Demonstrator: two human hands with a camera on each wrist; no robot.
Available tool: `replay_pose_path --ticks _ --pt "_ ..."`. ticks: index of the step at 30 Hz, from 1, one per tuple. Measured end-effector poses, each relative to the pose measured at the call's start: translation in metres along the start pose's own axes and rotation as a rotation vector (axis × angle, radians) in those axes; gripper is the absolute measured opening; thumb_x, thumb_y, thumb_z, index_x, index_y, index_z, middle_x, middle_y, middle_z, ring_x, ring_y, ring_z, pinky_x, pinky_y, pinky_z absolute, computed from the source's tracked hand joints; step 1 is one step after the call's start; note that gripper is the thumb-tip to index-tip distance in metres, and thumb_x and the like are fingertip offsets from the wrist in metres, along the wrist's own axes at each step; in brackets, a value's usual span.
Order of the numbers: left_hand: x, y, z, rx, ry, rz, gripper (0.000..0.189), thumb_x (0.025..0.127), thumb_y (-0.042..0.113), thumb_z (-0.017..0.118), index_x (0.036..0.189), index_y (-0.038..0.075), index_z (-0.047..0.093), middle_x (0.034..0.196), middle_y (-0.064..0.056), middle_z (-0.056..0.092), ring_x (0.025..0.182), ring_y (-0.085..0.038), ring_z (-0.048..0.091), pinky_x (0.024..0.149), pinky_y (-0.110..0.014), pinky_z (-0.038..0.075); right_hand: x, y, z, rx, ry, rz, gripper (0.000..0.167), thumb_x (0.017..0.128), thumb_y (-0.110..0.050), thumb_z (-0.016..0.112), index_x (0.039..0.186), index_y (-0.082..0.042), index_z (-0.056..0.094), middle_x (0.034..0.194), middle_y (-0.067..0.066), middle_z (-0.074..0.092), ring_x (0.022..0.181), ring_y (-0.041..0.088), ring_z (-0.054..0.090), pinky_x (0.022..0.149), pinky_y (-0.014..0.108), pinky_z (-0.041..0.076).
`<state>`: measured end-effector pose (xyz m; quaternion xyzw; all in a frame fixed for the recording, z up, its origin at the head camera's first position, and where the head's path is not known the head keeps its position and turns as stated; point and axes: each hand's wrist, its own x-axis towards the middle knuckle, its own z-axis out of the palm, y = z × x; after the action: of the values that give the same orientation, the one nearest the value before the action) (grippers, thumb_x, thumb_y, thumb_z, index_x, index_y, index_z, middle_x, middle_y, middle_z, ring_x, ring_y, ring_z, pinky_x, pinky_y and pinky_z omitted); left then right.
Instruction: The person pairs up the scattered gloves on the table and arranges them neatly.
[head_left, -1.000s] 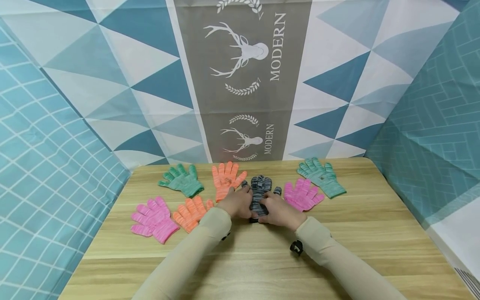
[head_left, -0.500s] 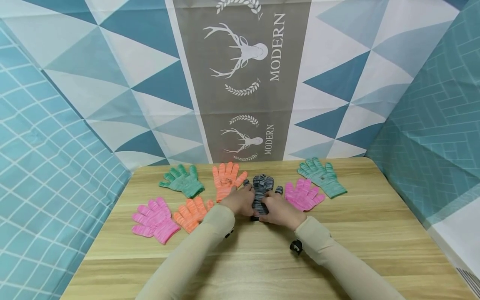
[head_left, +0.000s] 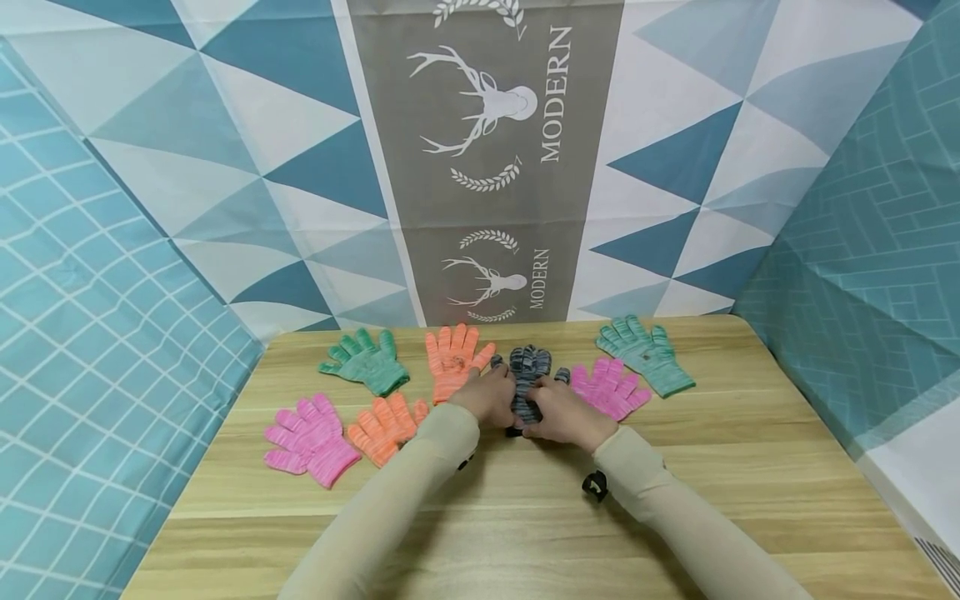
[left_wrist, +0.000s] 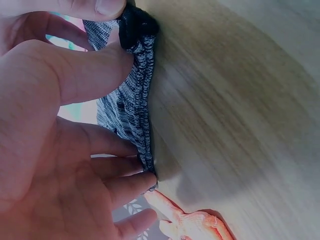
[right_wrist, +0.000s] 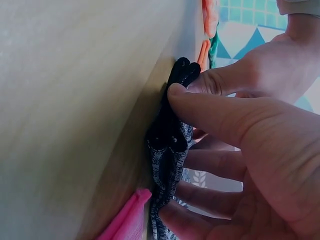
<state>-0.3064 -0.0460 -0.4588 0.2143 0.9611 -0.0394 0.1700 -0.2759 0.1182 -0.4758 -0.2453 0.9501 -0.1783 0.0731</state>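
A pair of black-and-grey knit gloves (head_left: 531, 364) lies stacked at the middle of the table, fingers pointing away, a thumb sticking out on each side. My left hand (head_left: 491, 396) holds the stack along its left edge. In the left wrist view its thumb presses the black cuff (left_wrist: 136, 27) while the other fingers reach along the side. From the right, my right hand (head_left: 570, 412) grips the same gloves. The right wrist view shows two layers at the black cuff (right_wrist: 170, 117), with the right thumb on it and the fingers against the knit side.
On the wooden table (head_left: 525, 525), an orange glove (head_left: 450, 358), a second orange glove (head_left: 384, 425), a green glove (head_left: 365, 360) and a pink glove (head_left: 311, 439) lie left. Another pink glove (head_left: 609, 390) and a light green glove (head_left: 647, 357) lie right. Patterned cloth (head_left: 660, 167) hangs behind.
Both hands have shifted the black-and-grey gloves slightly right and away, toward the back of the table. The left forearm has followed to the right. The other gloves lie as before.
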Motion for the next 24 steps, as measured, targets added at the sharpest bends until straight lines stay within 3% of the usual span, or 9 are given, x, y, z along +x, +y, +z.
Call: replay_pose_path --ticks 12,24 --pt "0.009 0.003 -0.005 -0.015 -0.021 -0.018 0.082 0.09 0.056 0.073 0.154 0.011 0.047 0.167 -0.008 0.034 0.155 -0.023 0.03 0.126 -0.055 0.019 0.006 0.003 -0.004 -0.035 -0.023 0.015 0.054 0.084 -0.034 0.086 0.124 -0.001 0.071 0.141 0.027 0.057 0.124 0.042 0.061 0.104 0.053 0.051" --pt "0.015 0.007 -0.009 0.011 -0.018 -0.025 0.079 0.091 0.055 0.073 0.152 0.011 0.05 0.165 -0.009 0.037 0.152 -0.023 0.034 0.125 -0.054 0.023 0.012 0.006 -0.008 -0.077 -0.029 0.029 0.048 0.083 -0.034 0.086 0.118 -0.004 0.073 0.136 0.026 0.06 0.115 0.04 0.065 0.099 0.051 0.054"
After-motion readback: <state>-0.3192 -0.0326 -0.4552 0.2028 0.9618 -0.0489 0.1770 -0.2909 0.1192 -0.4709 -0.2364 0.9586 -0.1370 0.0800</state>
